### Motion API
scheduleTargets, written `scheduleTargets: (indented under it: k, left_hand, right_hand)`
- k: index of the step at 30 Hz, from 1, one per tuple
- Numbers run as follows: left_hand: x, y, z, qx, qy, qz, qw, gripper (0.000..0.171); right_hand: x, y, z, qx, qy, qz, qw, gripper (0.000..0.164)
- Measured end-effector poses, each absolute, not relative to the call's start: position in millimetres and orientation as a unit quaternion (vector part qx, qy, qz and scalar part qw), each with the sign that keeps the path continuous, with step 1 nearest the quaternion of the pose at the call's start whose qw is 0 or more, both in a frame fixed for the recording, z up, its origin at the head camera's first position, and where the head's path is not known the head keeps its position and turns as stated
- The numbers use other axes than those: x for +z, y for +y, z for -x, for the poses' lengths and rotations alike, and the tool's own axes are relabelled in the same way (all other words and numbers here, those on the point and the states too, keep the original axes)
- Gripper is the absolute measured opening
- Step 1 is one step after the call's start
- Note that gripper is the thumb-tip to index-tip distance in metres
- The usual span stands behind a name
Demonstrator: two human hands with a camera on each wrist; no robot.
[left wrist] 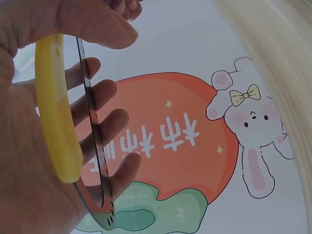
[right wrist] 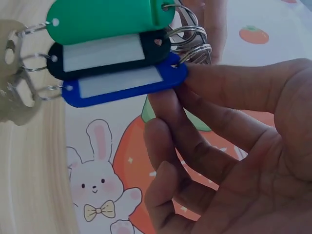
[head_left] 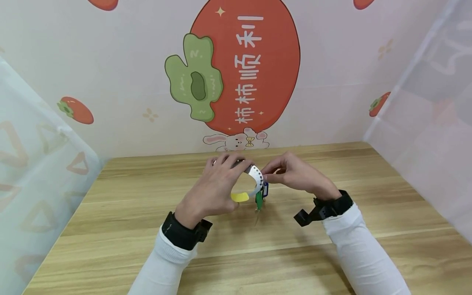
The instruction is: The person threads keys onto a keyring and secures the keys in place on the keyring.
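My left hand (head_left: 218, 188) grips a curved metal key ring band (head_left: 257, 174) with a row of holes and a yellow handle (left wrist: 57, 107); its fingers reach over the top, with the thumb below. Key tags hang from the band's right side on small split rings (right wrist: 187, 36): a green one (right wrist: 102, 22), a dark one (right wrist: 105, 53) and a blue one (right wrist: 124, 88). Flat metal keys (right wrist: 10, 56) dangle from their other ends. My right hand (head_left: 300, 174) pinches the blue tag's ring end between thumb and fingertips, close to the band.
Beneath both hands lies a light wooden table (head_left: 129, 225). A printed curtain (head_left: 136, 61) with a persimmon and a rabbit stands behind it, and further pale curtains flank both sides. Each wrist wears a black camera strap (head_left: 184, 230).
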State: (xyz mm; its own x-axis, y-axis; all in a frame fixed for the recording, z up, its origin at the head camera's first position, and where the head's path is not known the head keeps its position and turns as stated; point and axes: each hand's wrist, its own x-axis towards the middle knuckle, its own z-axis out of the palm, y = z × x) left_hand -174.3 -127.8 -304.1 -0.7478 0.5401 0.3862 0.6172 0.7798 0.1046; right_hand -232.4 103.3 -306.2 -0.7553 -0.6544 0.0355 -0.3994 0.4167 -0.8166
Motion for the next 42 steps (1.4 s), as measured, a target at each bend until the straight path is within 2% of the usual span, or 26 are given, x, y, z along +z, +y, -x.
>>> scheduleTargets:
  k: [6, 14, 21, 25, 28, 32, 36, 40, 42]
  left_hand:
    - [-302.8, -129.9, 174.2, -0.111, -0.933, 0.297, 0.168, 0.080]
    - [-302.9, -133.1, 174.4, -0.109, -0.943, 0.268, 0.161, 0.084]
    - [-304.3, -136.4, 177.1, -0.106, -0.946, 0.258, 0.164, 0.084]
    - [-304.5, -137.2, 177.5, -0.110, -0.946, 0.255, 0.165, 0.084]
    - [-304.4, -137.7, 177.7, -0.113, -0.945, 0.253, 0.170, 0.085]
    - [-304.4, -138.6, 178.3, -0.108, -0.945, 0.249, 0.183, 0.085]
    - [-303.9, -138.8, 178.2, -0.104, -0.946, 0.245, 0.185, 0.084]
    - [-303.6, -138.6, 178.2, -0.106, -0.947, 0.243, 0.180, 0.084]
    - [-303.7, -138.5, 178.4, -0.107, -0.947, 0.244, 0.178, 0.085]
  right_hand:
    - [-308.6, 108.0, 237.3, -0.466, 0.823, 0.294, 0.138, 0.020]
    - [-316.7, 127.9, 254.5, -0.386, 0.889, 0.246, 0.023, 0.018]
    - [-335.5, 146.7, 272.5, -0.318, 0.929, 0.187, -0.028, 0.017]
    - [-350.0, 159.4, 283.6, -0.262, 0.949, 0.165, -0.062, 0.023]
    - [-358.7, 166.8, 289.1, -0.232, 0.963, 0.129, -0.047, 0.032]
    - [-368.7, 170.7, 294.6, -0.225, 0.970, 0.091, 0.006, 0.044]
    - [-377.4, 172.3, 298.9, -0.216, 0.973, 0.073, 0.026, 0.049]
    - [-384.0, 173.5, 300.8, -0.202, 0.977, 0.059, 0.017, 0.046]
    - [-386.8, 173.3, 301.6, -0.200, 0.978, 0.051, 0.020, 0.032]
